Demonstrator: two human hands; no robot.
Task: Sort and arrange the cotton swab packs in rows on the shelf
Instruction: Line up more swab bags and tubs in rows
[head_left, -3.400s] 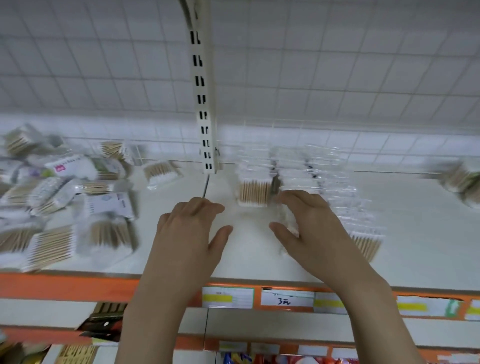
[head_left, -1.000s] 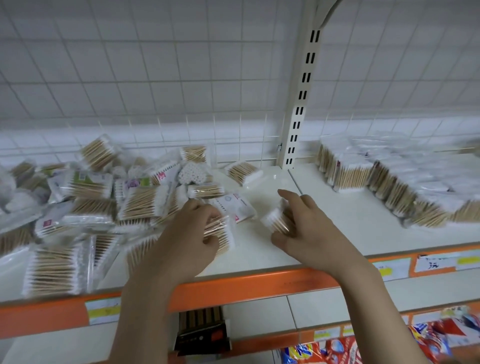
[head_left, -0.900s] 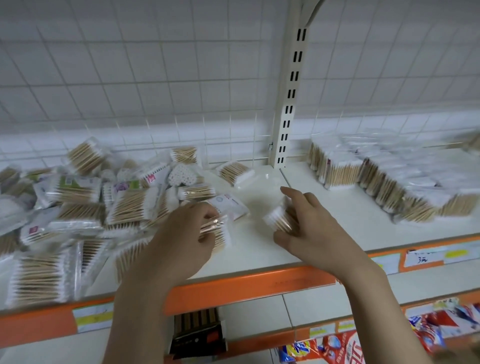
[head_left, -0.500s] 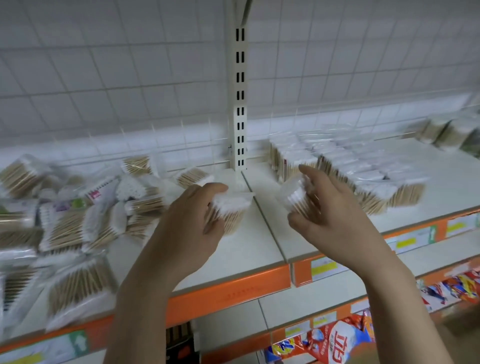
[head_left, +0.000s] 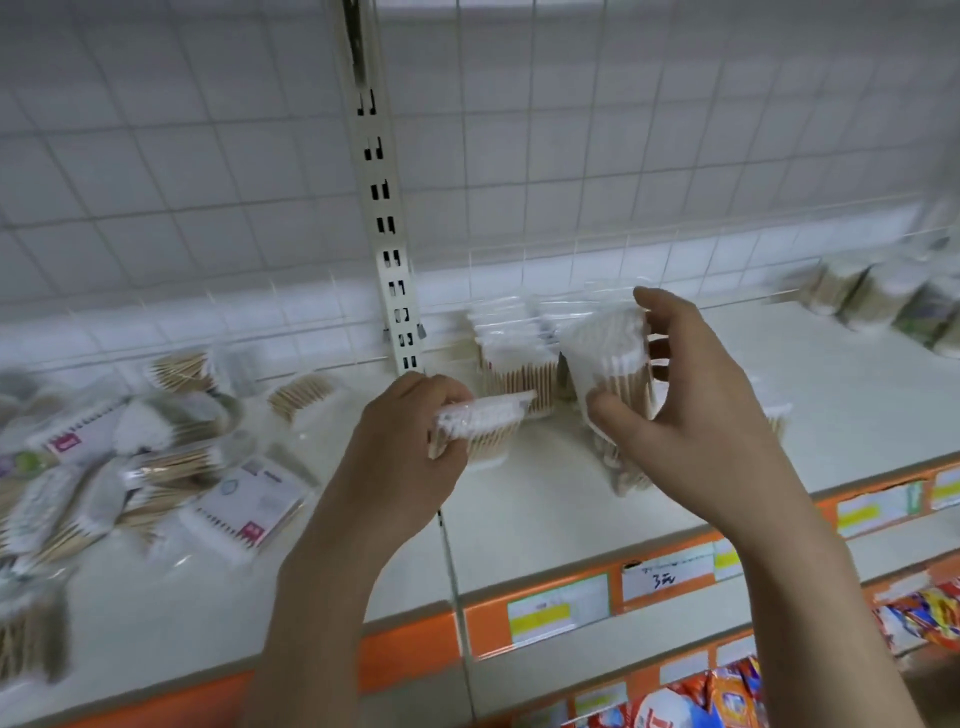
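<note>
**Inspector:** Head view, the only one supplied. Report on the hands.

**Assistant:** The left hand is gripping a swab pack by its near end, fingers curled round it. The pack is lying roughly flat, white tips uppermost, and is hanging above the shelf just left of the arranged rows. The right hand is holding a second swab pack upright, thumb under its lower edge and fingers arching over the top; that pack is sitting in the air in front of the rows.

**Inspector:** The rows themselves?

**Assistant:** The standing rows of packs are running back toward the wire grid, right of the slotted upright. Part of them is hiding behind the right hand, so I cannot tell their full extent.

**Inspector:** Unsorted stock?

**Assistant:** A loose heap of packs is lying on the left section of the shelf, well apart from the rows. More packs are standing at the far right, blurred.

**Inspector:** Anything below?

**Assistant:** Price labels are sitting along the orange shelf edge, and coloured packets are showing on the lower level.
</note>
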